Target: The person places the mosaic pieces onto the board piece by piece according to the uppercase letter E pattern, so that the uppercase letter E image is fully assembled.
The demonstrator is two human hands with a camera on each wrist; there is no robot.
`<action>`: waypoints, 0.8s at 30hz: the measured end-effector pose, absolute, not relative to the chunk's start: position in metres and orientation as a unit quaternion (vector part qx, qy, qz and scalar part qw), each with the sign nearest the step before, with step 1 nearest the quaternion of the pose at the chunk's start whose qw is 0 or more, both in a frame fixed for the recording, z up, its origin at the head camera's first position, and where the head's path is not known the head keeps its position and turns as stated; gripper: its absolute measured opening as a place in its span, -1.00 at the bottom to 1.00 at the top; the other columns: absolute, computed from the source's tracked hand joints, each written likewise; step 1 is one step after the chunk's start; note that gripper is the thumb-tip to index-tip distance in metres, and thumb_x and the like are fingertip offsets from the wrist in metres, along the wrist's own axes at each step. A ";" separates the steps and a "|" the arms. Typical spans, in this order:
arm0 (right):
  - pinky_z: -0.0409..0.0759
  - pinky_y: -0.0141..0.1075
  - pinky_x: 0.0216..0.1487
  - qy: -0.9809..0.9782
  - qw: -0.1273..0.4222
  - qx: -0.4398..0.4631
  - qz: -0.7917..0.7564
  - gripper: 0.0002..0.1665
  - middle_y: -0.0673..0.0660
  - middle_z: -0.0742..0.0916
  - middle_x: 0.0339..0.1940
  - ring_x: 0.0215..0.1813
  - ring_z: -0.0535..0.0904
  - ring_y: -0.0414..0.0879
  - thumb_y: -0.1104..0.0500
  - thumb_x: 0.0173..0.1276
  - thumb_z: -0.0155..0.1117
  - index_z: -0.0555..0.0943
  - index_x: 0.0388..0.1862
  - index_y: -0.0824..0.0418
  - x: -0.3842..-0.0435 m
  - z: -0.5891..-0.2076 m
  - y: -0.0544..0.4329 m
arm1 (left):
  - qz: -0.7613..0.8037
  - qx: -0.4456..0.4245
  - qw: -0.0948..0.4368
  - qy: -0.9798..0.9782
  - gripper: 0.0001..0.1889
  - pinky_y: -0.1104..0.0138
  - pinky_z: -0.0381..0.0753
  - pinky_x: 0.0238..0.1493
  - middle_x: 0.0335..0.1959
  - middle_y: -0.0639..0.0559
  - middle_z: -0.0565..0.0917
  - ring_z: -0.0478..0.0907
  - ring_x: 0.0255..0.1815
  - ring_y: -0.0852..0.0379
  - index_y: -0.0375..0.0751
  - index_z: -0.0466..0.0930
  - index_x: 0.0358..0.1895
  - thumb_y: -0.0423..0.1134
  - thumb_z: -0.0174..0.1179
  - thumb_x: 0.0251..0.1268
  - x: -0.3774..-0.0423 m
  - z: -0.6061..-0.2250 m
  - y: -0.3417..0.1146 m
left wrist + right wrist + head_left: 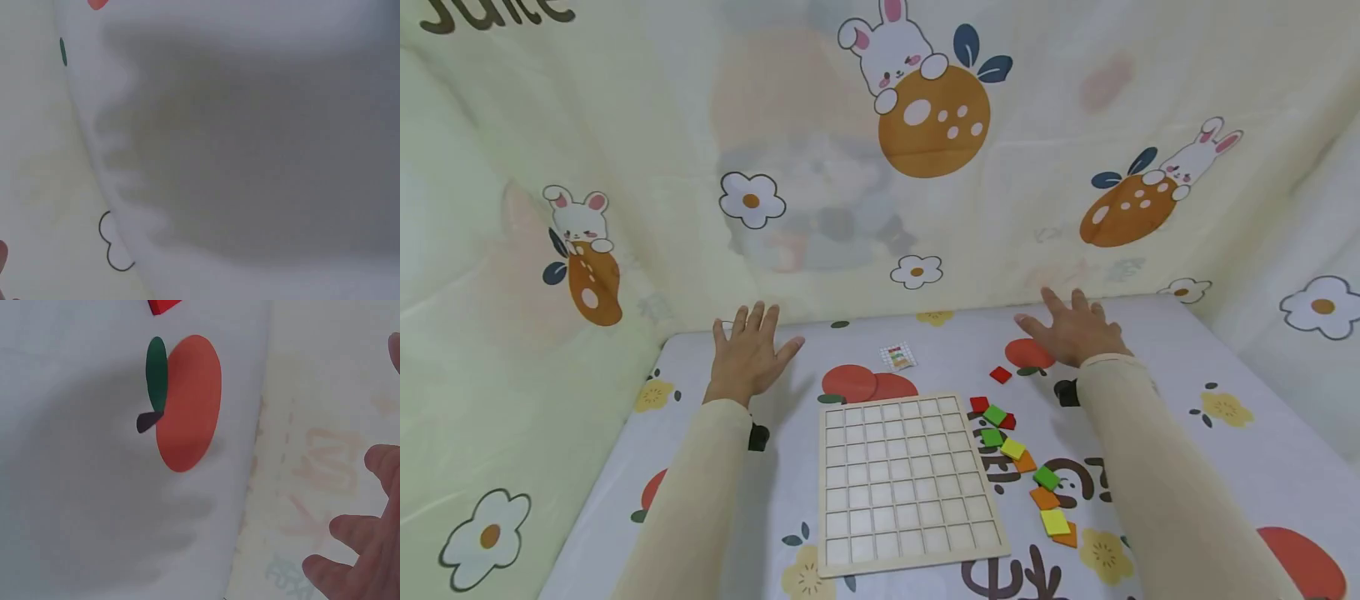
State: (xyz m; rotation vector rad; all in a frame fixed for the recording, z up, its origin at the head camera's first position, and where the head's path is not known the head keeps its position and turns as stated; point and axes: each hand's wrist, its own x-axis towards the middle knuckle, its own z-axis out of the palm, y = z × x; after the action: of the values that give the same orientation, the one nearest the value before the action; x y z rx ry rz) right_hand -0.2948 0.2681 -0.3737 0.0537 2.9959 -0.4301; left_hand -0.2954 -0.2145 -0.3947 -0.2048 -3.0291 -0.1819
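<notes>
My left hand [747,354] is spread over the far left of the table, fingers straight and holding nothing. On the far right, my right hand [1073,327] is spread the same way above the printed cloth, also holding nothing; its fingertips [350,531] show at the right edge of the right wrist view. Between my arms lies a wooden grid board [910,483] with bare white squares. Beside it on the right runs a loose line of small coloured tiles, among them a green tile [1047,477], a yellow tile [1055,522] and an orange tile [1043,498]. A red tile [1001,375] lies nearest my right hand.
A small printed card [898,357] with coloured squares lies behind the board. The table wears a white cloth [790,483] printed with fruit and flowers. Curtains with rabbits and flowers [820,100] hang close at the back and both sides.
</notes>
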 end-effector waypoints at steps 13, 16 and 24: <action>0.31 0.46 0.40 0.972 0.106 -0.001 -0.208 0.13 0.66 0.19 0.52 0.42 0.27 0.56 -0.33 0.52 0.07 -0.09 0.70 0.34 -0.301 -0.393 0.254 | -0.116 -0.060 0.017 -0.991 -0.10 -0.37 -0.32 0.59 0.72 -0.22 -0.03 -0.16 0.71 -0.31 -0.11 -0.09 0.71 0.38 -0.17 0.56 -0.286 -0.406 -0.201; 0.34 0.42 0.41 0.971 0.121 0.001 -0.208 0.07 0.62 0.26 0.52 0.43 0.28 0.50 -0.25 0.52 0.14 0.01 0.67 0.38 -0.302 -0.400 0.251 | -0.138 -0.064 0.014 -0.988 -0.12 -0.35 -0.15 0.60 0.70 -0.25 0.04 -0.06 0.69 -0.33 -0.14 -0.04 0.70 0.35 -0.14 0.57 -0.283 -0.409 -0.197; 0.58 0.18 0.18 0.960 0.160 -0.003 -0.228 -0.21 0.41 0.58 0.22 0.17 0.45 0.30 -0.15 0.42 0.36 0.44 0.36 0.38 -0.306 -0.416 0.240 | -0.268 -0.024 -0.013 -0.963 -0.27 -0.15 0.50 0.38 0.43 -0.33 0.43 0.44 0.40 -0.28 -0.29 0.28 0.55 0.06 0.21 0.50 -0.261 -0.421 -0.181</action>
State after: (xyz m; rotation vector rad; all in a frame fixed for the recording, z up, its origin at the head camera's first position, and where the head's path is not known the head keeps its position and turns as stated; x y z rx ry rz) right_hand -0.3057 0.2404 -0.4159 -0.0075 2.7431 -0.6523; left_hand -0.2608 -0.1806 -0.4210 -0.0757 -3.0505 -0.8487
